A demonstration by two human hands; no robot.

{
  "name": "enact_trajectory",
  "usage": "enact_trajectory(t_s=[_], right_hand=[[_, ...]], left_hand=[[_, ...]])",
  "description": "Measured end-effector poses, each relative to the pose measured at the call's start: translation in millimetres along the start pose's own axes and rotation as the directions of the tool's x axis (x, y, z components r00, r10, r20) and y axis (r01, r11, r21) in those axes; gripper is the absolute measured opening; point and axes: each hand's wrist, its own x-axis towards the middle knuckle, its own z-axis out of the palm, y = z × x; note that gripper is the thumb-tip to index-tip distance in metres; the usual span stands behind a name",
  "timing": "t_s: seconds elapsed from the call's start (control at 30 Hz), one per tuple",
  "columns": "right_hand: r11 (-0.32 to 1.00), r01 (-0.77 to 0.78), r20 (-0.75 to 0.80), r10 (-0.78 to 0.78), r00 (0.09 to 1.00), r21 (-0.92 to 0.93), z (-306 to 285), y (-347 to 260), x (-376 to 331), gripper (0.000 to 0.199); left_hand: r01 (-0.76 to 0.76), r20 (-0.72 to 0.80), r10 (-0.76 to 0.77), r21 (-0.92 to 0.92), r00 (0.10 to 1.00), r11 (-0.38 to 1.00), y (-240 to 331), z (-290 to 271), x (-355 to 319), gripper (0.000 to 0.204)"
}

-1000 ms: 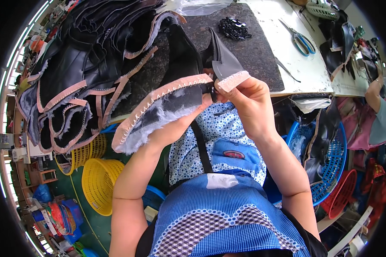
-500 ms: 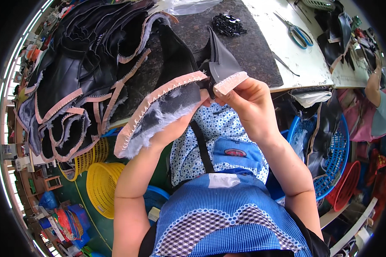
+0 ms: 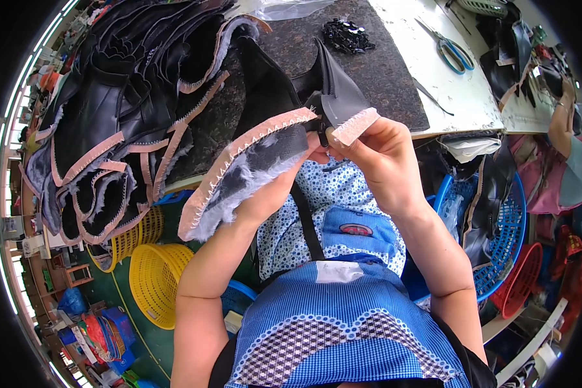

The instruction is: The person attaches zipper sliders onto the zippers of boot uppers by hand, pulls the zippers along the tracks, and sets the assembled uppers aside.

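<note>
Between my hands is a black leather boot upper point(image 3: 343, 87) with a zipper, grey fleece lining and a pinkish stitched edge strip point(image 3: 242, 152). My left hand point(image 3: 275, 194) is closed on the upper near the zipper's end, partly hidden behind the fleecy flap. My right hand point(image 3: 387, 165) pinches the other side, just under the short strip end. A small dark piece point(image 3: 323, 134), which looks like a zipper slider, sits between the fingertips of both hands. The upper's far part rests on the dark stone slab point(image 3: 388, 84).
A heap of similar boot uppers point(image 3: 103, 103) covers the table's left. Small black shiny parts point(image 3: 348, 35) lie on the slab. Scissors point(image 3: 456, 55) lie on the white tabletop. Yellow baskets point(image 3: 155, 284) stand below left, a blue basket point(image 3: 507, 239) at right. Another person's arm point(image 3: 562, 126) shows far right.
Both hands and the boot upper's near end have shifted slightly to the right. The dark piece between my fingertips shows more clearly now. The grip looks unchanged.
</note>
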Motion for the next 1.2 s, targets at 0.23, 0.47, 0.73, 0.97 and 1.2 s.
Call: enact_trajectory(t_s=[0.23, 0.47, 0.73, 0.97, 1.2], right_hand=[[0.864, 0.146, -0.090, -0.215, 0.972, -0.482, 5, -12, -4, 0.013], [-0.050, 0.715, 0.628, -0.524, 0.576, -0.697, -3, -60, 24, 0.029], [0.596, 0.425, 0.348, -0.248, 0.904, -0.682, 23, -53, 18, 0.011], [0.726, 0.305, 0.246, -0.190, 0.950, -0.616, 32, -44, 10, 0.011], [0.653, 0.436, 0.268, -0.346, 0.899, -0.619, 42, -33, -2, 0.011]], left_hand=[[-0.106, 0.026, 0.103, 0.340, 0.994, 0.935, -6, -5, 1, 0.022], [0.015, 0.093, -0.038, 0.236, 0.995, 0.972, 30, -7, -12, 0.020], [0.161, 0.047, -0.185, 0.316, 0.982, 0.935, 53, -24, -31, 0.022], [0.055, -0.002, -0.057, 0.290, 0.998, 0.956, 45, -28, -41, 0.031], [-0.002, -0.106, 0.016, 0.129, 0.994, 0.992, 48, -16, -48, 0.022]])
